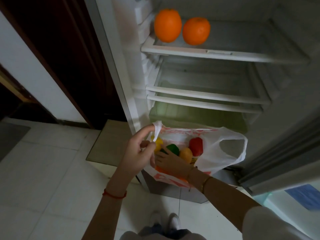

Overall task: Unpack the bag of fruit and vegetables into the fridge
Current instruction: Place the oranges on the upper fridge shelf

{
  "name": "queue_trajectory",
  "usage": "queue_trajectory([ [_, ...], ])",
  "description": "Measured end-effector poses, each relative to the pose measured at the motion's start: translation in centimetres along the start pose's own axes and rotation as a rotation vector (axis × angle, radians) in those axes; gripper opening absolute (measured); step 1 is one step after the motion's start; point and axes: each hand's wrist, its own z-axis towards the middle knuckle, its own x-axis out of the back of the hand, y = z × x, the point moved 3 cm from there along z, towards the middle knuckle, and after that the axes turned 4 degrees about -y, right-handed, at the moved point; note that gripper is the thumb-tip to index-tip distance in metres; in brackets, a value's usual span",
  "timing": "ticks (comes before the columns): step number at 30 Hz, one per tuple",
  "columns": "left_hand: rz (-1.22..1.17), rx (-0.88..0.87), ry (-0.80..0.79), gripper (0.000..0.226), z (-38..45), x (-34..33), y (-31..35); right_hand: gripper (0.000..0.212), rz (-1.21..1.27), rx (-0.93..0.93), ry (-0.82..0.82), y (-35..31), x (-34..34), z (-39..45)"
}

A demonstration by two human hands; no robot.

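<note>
A white plastic bag [223, 153] with orange print hangs open in front of the open fridge's bottom. My left hand [138, 151] pinches its left handle [158, 129] and holds it up. My right hand [171, 161] reaches inside the bag, fingers on a green vegetable [173, 148]. Also in the bag lie a yellow piece [158, 143], an orange-yellow fruit [186, 154] and a red one [196, 146]. Two oranges, one on the left [167, 25] and one beside it [196, 31], stand on the left of the fridge's upper shelf [225, 54].
Below the upper shelf are two bare glass shelves [207, 96] and a greenish drawer space [199, 115]. The fridge door [285, 167] stands open at the right. A dark wooden doorway [69, 58] is at the left. White floor tiles [43, 170] and my shoes [164, 220] are below.
</note>
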Motion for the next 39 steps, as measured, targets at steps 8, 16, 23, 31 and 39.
queue_trajectory([
  [8, 0.033, -0.035, -0.047, 0.044, 1.6, 0.3, 0.5, 0.079, 1.064, -0.395, 0.213, 4.4, 6.0, -4.4],
  [16, 0.042, -0.066, -0.006, 0.043, 3.8, -0.4, 2.0, 0.075, 1.231, -0.617, 0.588, 7.5, 10.7, -8.6],
  [23, 0.054, -0.078, -0.025, 0.038, 6.0, -1.2, 3.1, 0.065, 1.31, -0.645, 0.913, 9.4, 17.4, -10.9],
  [31, 0.021, -0.082, -0.042, 0.044, 7.7, -2.2, 3.9, 0.063, 1.223, -0.616, 1.274, 14.7, 26.6, -11.8],
  [39, 0.047, -0.069, -0.045, 0.039, 8.2, -2.3, 3.5, 0.054, 1.09, -0.78, 1.264, 22.1, 30.1, -11.2],
])
